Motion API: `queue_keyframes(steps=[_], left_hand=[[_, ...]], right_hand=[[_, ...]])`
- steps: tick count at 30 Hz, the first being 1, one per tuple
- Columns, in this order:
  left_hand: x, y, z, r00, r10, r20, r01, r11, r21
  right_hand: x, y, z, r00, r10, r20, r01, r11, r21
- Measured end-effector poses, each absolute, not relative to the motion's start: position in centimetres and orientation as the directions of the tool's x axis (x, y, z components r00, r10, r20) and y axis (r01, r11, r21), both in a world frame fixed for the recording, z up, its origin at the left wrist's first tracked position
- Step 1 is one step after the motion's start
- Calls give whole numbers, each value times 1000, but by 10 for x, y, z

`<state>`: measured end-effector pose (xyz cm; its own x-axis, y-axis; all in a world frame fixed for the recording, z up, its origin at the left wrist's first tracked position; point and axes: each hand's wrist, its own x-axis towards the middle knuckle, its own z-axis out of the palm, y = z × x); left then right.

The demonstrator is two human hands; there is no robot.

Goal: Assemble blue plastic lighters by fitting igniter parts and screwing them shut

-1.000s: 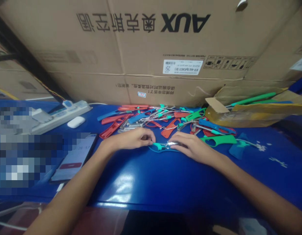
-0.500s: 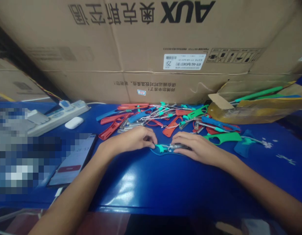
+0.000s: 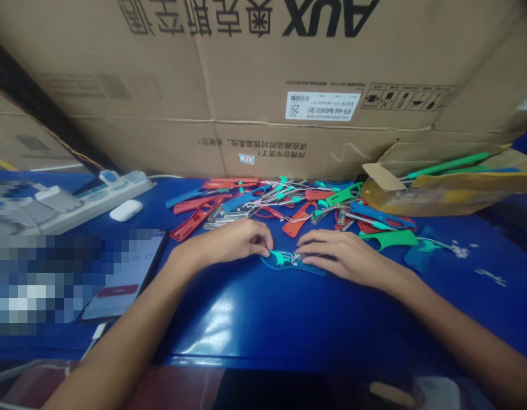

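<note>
On the blue table lies a blue plastic shell (image 3: 306, 269) with a teal part (image 3: 281, 258) and white wires inside. My left hand (image 3: 246, 242) pinches the shell's left end beside the teal part. From the right, my right hand (image 3: 338, 253) has its fingers closed around a small metallic piece (image 3: 298, 258) at the middle of the shell; its palm side is hidden. Behind both hands is a pile of red, blue and green shells, metal tubes and wired teal parts, among them a red shell (image 3: 199, 218).
A large carton (image 3: 246, 85) stands behind the pile. At the left are a power strip (image 3: 101, 199), a white case (image 3: 126, 210) and a phone (image 3: 127, 273). An open box (image 3: 451, 191) holds green and blue pieces at the right, near a green shell (image 3: 394, 240).
My right fingers have shifted slightly, and less of the metallic piece shows between them. More of the blue shell's right end is visible. The view has moved a little.
</note>
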<state>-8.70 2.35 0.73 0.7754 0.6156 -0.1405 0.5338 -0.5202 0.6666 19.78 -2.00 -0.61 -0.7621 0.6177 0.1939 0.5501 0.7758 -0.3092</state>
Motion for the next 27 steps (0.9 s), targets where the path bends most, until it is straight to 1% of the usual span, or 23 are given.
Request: queue_keyframes(steps=[4,6,12,14,18,20,27], left_hand=[[-86,22,9,774,615,-150,543,-523,657],[-86,22,9,777,611,-150,539,-524,660],[-85,21,8,771,617,-156,543,-510,667],[-85,21,8,764,626,-159,553,-508,660],[-84,20,6,763,630,-146,553,-519,652],[-85,20,5,762,632,-139,551,-520,653],[-83,18,6,757,643,-119,569,-558,604]], right_hand=[[197,-22,-5,-755,625,200,559,772,-303],[196,-24,-5,-750,630,202,573,771,-279],[194,-28,-4,-778,585,229,577,809,-110],[194,-28,-3,-786,573,230,565,818,-109],[194,-29,-2,-790,574,216,545,819,-180],[194,-31,-1,-788,578,213,547,815,-191],[191,-36,-1,-798,570,198,556,822,-123]])
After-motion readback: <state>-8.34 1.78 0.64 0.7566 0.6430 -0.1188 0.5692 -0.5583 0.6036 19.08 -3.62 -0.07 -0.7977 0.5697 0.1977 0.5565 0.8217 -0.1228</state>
